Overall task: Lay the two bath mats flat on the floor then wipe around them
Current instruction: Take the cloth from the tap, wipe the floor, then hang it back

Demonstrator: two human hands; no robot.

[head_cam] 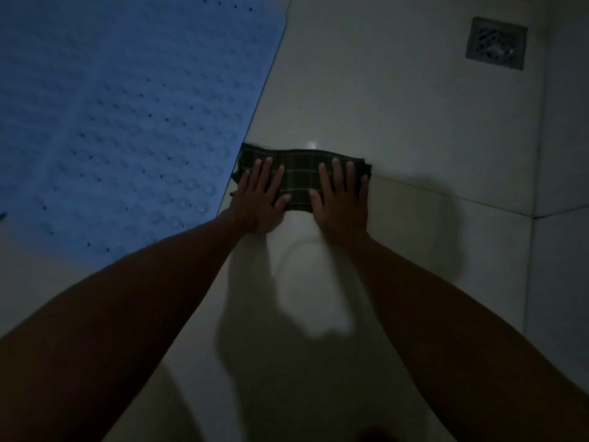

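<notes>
A blue bath mat (121, 116) with rows of small holes and bumps lies flat on the pale tiled floor, filling the upper left. Just off its right edge lies a dark checked cloth (301, 173), folded into a wide strip, its left end touching the mat's edge. My left hand (259, 199) presses flat on the cloth's left half, fingers spread. My right hand (339, 199) presses flat on the right half in the same way. Only one mat is in view. The room is dim.
A square metal floor drain (495, 43) sits at the upper right. Tile joints (446, 194) run across the floor to the right of the cloth. Shadows of my arms fall on the tiles below the hands.
</notes>
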